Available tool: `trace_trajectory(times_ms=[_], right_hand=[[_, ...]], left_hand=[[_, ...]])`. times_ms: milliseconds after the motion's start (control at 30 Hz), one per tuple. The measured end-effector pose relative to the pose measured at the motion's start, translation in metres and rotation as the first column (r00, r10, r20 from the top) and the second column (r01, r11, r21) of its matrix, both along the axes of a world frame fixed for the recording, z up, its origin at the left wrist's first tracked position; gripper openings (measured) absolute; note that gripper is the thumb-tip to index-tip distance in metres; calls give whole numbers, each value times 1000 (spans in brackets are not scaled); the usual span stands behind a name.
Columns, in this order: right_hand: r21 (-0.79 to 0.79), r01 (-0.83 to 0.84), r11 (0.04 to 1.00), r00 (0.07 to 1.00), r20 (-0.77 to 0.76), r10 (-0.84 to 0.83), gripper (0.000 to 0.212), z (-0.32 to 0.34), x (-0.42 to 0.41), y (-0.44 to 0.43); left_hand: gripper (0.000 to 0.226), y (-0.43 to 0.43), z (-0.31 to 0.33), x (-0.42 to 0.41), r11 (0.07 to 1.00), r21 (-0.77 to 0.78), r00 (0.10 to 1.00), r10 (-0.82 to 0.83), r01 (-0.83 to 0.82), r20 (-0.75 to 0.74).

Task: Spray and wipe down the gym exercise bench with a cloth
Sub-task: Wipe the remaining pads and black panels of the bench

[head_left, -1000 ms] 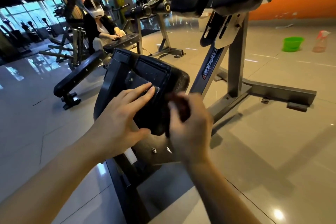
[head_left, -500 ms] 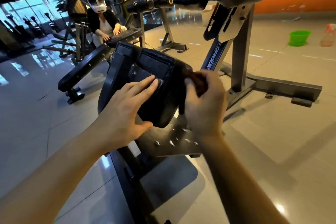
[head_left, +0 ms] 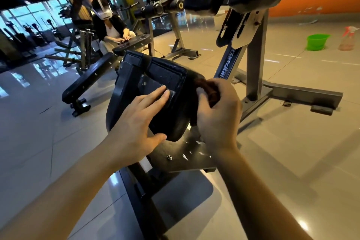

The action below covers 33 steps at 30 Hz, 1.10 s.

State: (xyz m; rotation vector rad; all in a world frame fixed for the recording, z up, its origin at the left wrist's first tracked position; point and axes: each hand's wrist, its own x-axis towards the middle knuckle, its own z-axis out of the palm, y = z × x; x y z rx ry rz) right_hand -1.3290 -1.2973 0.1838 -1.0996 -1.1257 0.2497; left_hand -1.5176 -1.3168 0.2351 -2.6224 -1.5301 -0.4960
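Fingers (head_left: 155, 93) of the left hand (head_left: 136, 122) lie straight and flat against the black bench pad (head_left: 169, 76), thumb spread just under its lower edge, grasping nothing. The right hand (head_left: 218, 121) is curled round a bunched dark reddish-brown cloth (head_left: 209, 88) and presses it to the pad's right-hand edge. The pad stands tilted on its dark frame (head_left: 136, 191), speckled with small wet drops, above a grey metal plate (head_left: 181, 154) that carries a bolt head and more drops. Well apart, on the glossy tiled floor (head_left: 292, 161) at far right, a spray bottle (head_left: 348, 40) with pinkish liquid stands just beside a green bucket (head_left: 317, 42). At the back left another person (head_left: 111, 27) sits at a second bench (head_left: 87, 82), hands on its pad
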Motion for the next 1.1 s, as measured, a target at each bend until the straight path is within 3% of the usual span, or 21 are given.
trace_trajectory(times_ms=[200,367,467,667,867,1100], right_hand=[[-76,-102,992,989,102,109,24,-57,-48,-52],[-32,-12,999,999,-45,11,24,2,-6,-5],[-4,-1,1000,1000,15,1,24,10,3,3],[1,-114,993,982,150,113,22,-50,-41,-46],[39,45,998,997,63,-48,23,14,8,6],[25,-66,997,985,159,61,23,-40,-35,-40]], left_hand=[[109,-2,3,1,1000,2,1000,6,-6,-14],[101,0,5,4,1000,-13,1000,-7,7,1],[99,0,3,3,999,-41,1000,-8,9,19],[103,-1,0,-1,999,-41,999,-16,18,49],[99,1,0,0,999,-37,1000,-10,11,27],[102,-1,4,-1,998,-61,999,-18,20,35]])
